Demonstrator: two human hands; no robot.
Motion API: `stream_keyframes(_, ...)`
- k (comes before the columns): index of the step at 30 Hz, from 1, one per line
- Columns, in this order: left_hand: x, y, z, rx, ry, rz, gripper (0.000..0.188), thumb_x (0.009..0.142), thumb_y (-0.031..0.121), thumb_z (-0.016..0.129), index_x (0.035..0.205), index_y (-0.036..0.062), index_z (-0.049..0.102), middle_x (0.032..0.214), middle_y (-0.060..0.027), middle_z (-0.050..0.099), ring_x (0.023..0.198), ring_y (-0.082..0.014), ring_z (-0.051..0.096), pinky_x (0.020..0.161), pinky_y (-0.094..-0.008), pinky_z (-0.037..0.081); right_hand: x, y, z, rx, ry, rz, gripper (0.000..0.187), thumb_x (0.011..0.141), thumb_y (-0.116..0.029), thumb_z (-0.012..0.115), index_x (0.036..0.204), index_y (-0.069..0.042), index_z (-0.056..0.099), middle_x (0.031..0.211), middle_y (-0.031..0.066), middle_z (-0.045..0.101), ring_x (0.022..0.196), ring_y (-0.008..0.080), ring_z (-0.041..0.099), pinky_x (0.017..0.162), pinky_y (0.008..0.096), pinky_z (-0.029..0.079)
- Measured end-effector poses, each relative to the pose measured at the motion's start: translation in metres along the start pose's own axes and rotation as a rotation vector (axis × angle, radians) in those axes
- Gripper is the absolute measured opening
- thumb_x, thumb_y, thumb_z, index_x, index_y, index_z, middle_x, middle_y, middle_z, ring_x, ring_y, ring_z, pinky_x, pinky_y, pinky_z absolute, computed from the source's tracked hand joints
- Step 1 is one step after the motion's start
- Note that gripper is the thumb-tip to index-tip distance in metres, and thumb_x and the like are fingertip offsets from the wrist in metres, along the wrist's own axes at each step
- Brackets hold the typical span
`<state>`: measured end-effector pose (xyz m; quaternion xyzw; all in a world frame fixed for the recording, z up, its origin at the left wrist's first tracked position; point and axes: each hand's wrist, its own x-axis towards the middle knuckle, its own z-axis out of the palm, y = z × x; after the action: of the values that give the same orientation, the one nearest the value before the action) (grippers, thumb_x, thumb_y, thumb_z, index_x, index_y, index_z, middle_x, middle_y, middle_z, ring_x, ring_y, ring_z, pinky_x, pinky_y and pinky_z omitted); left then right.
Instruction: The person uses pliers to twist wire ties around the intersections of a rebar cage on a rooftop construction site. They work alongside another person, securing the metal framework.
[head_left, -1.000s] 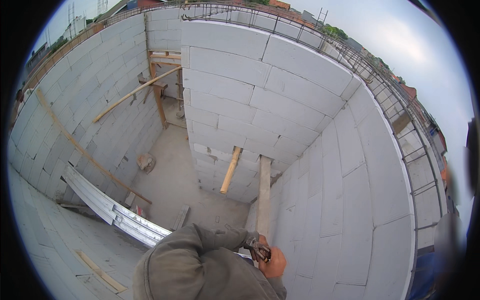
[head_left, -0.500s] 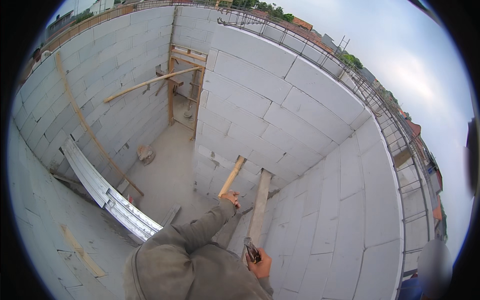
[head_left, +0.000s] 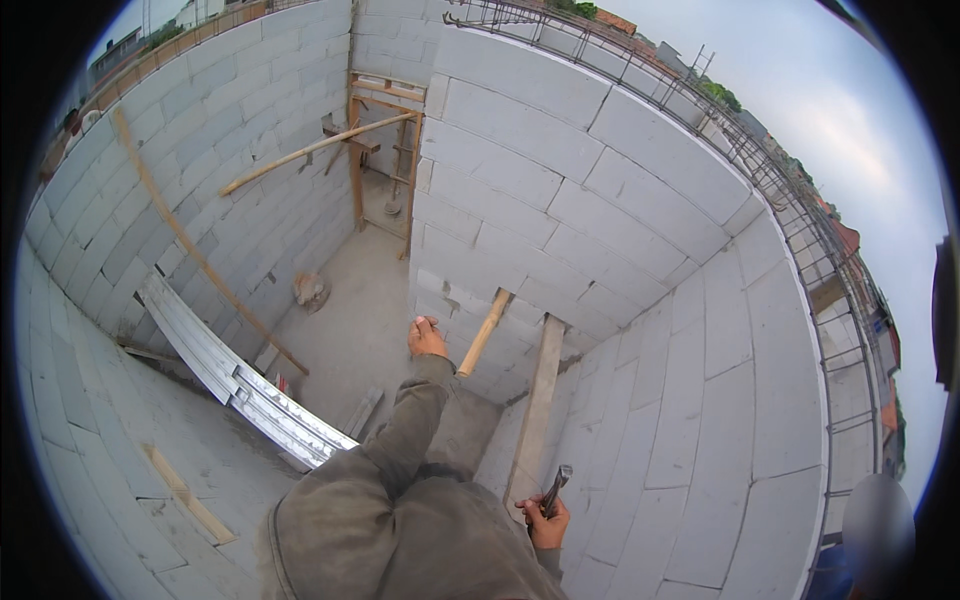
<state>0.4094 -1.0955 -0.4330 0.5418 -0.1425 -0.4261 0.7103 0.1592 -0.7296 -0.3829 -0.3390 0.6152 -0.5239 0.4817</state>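
My left hand [head_left: 427, 338] is held out over the floor, left of a round wooden pole [head_left: 484, 335] that juts from the block wall. Its fingers are drawn together in a pinch; whatever may be in them is too small to make out. In my right hand [head_left: 545, 524], close to my body, is a pair of pincers [head_left: 557, 487], dark, with the jaws pointing up. A flat wooden board [head_left: 536, 410] runs out of the wall just beyond that hand. Grey-brown sleeves cover both arms.
White block walls [head_left: 560, 180] enclose the space below. Steel rebar cages [head_left: 835, 340] run along the right wall top. Metal channels [head_left: 250, 390] lean at left near a long wooden strip [head_left: 190, 260]. A sack-like lump [head_left: 311, 291] lies on the floor by a wooden door frame [head_left: 357, 165].
My left hand has moved left and away from the pole, farther out over the floor. My right hand has turned the pincers so their jaws tilt to the right. The view has shifted slightly.
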Motion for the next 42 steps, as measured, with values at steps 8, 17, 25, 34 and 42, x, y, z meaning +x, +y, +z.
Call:
stream_keyframes(8,-0.068,0.046,0.007,0.375,-0.517,0.373,0.043,0.11,0.04,0.044,0.087,0.0054,0.056,0.067,0.005,0.04,0.061,-0.006,0.038,0.055,-0.0283,0.033,-0.028,0.023,-0.053,-0.067,0.363,0.122,0.027,0.092,-0.017,0.075,0.108,0.001,0.065,0.102,0.0141,0.074,0.089,0.0239,0.075,0.05,0.0275,0.052)
stream_keyframes(17,-0.186,0.114,0.02,0.24,-1.008,0.237,0.047,0.111,0.041,0.043,0.087,0.0042,0.059,0.067,0.0025,0.041,0.064,-0.0074,0.039,0.057,-0.029,0.034,-0.016,-0.13,-0.05,-0.085,0.465,-0.201,0.023,0.099,-0.019,0.069,0.107,0.001,0.066,0.082,0.0065,0.067,0.064,0.011,0.06,0.054,0.0225,0.044)
stream_keyframes(25,-0.281,0.122,0.006,0.344,-1.49,0.606,0.024,0.107,0.023,0.053,0.095,0.0032,0.061,0.069,-0.0191,0.058,0.063,-0.0396,0.06,0.058,-0.0448,0.045,0.005,-0.196,0.022,-0.142,0.312,-0.407,0.015,0.093,-0.007,0.07,0.103,0.003,0.066,0.076,0.0031,0.064,0.061,0.0071,0.055,0.056,0.022,0.044)
stream_keyframes(34,-0.27,0.117,-0.017,0.343,-1.579,0.492,0.021,0.105,0.021,0.058,0.103,0.0015,0.063,0.077,-0.0211,0.062,0.068,-0.0414,0.061,0.06,-0.044,0.046,0.008,-0.17,0.026,0.012,0.285,-0.377,0.011,0.093,-0.005,0.069,0.098,0.002,0.063,0.08,0.007,0.066,0.064,0.01,0.059,0.056,0.0234,0.045)
stream_keyframes(42,-0.255,0.122,-0.016,0.314,-1.836,0.283,0.033,0.108,0.027,0.054,0.093,0.0002,0.065,0.074,-0.0135,0.059,0.067,-0.0244,0.059,0.065,-0.0378,0.045,-0.003,-0.172,0.024,0.105,0.323,-0.431,0.008,0.094,-0.003,0.067,0.098,0.001,0.061,0.093,0.0141,0.07,0.068,0.0142,0.064,0.057,0.0248,0.045)
